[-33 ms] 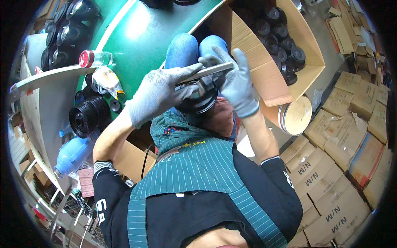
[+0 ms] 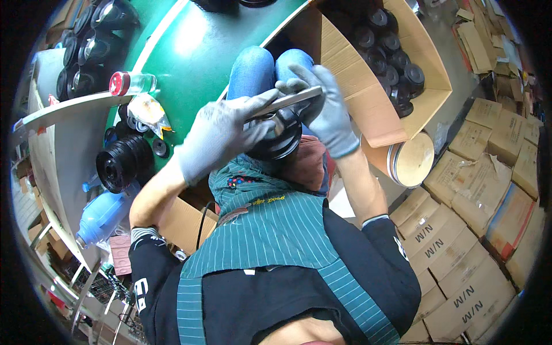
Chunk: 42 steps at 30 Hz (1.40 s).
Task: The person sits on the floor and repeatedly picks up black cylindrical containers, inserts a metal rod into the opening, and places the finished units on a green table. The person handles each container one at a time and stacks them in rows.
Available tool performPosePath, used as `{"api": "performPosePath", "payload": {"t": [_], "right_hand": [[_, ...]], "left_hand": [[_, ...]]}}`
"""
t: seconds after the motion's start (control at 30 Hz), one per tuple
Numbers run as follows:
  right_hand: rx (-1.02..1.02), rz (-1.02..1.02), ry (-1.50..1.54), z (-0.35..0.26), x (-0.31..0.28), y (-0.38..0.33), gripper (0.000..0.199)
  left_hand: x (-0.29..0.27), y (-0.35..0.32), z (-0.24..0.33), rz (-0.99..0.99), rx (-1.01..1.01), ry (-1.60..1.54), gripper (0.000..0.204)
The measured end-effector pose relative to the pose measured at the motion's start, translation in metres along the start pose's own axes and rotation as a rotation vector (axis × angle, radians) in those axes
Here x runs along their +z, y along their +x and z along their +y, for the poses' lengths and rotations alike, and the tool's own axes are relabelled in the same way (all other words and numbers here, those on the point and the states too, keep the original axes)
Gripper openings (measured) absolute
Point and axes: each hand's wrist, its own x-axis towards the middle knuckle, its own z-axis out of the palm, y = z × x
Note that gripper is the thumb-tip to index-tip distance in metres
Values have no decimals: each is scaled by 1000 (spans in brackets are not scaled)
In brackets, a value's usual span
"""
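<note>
My gloved left hand [image 2: 221, 129] is closed around a flat grey metal bar-shaped tool [image 2: 290, 99], which slants up to the right. Beneath the tool, a round black part with a shiny top [image 2: 279, 144] sits in my lap; the glove and the bar hide some of it. At the tool's far end is my gloved right hand [image 2: 330, 112], its fingers outstretched and apart beside the bar. The bar's tip lies against that palm, and part of the right fingers is hidden.
An open carton [image 2: 428, 109] of black round parts stands at the right. On the green surface [image 2: 195, 40] at left are a red-lidded jar [image 2: 132, 84], a plastic packet [image 2: 148, 112] and stacked black rings [image 2: 123, 161]. Closed cartons [image 2: 460, 259] fill the lower right.
My right hand has shifted slightly left, its thumb leaning in toward the bar. The tool and my left hand have barely moved.
</note>
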Motion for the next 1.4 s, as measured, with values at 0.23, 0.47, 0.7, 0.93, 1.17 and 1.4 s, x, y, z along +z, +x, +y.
{"api": "performPosePath", "payload": {"t": [0.23, 0.47, 0.7, 0.93, 1.17, 1.4], "right_hand": [[59, -398, -525, 17, -12, 77, 51], [-108, -525, -449, 17, -40, 70, 46], [-364, -485, -730, 5, 1, -52, 48], [-412, -1270, -1516, -3, 61, -55, 26], [-178, -1347, -1557, 59, 119, -8, 35], [-202, -1312, -1740, 59, 133, -16, 28]], "left_hand": [[24, -7, 87, 104, -159, 243, 100], [42, -4, 79, 253, -105, 82, 100], [31, 5, -48, 398, -54, -493, 57], [59, 83, -81, -49, 260, -887, 45], [82, 139, -35, -448, 439, -1226, 59], [64, 137, -31, -430, 462, -1027, 65]]}}
